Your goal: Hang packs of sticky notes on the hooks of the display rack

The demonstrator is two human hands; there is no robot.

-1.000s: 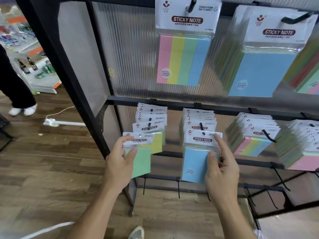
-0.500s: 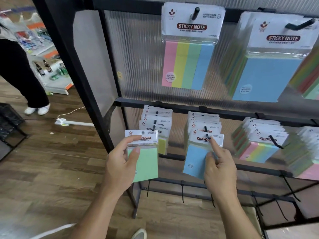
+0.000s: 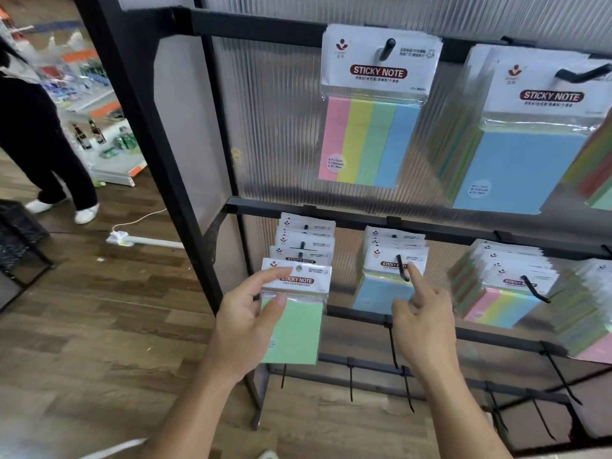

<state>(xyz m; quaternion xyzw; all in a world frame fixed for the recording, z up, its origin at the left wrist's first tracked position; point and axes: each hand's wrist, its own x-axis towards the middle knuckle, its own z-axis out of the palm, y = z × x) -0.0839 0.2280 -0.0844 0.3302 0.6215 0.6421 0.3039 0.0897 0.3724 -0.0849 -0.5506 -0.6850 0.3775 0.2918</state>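
Observation:
My left hand (image 3: 246, 321) pinches a green pack of sticky notes (image 3: 295, 321) by its left edge, thumb on the front, just in front of the leftmost hook (image 3: 301, 255) of the middle row, which carries several packs. My right hand (image 3: 422, 318) holds nothing; its forefinger is stretched up to the header of the blue pack (image 3: 381, 293) hanging at the front of the second hook (image 3: 402, 268). The black display rack (image 3: 331, 213) fills the right of the view.
The top row holds a four-colour pack (image 3: 367, 140) and big blue packs (image 3: 516, 167); striped packs (image 3: 503, 303) hang further right. Several bare hooks (image 3: 351, 382) stick out of the lowest bars. A person (image 3: 43, 144) stands at far left near a white power strip (image 3: 132, 239) on the wooden floor.
My right hand let go of the blue pack, which now hangs on its hook, leaving only the forefinger at the header. My left hand brought the green pack slightly rightward, toward the leftmost hook.

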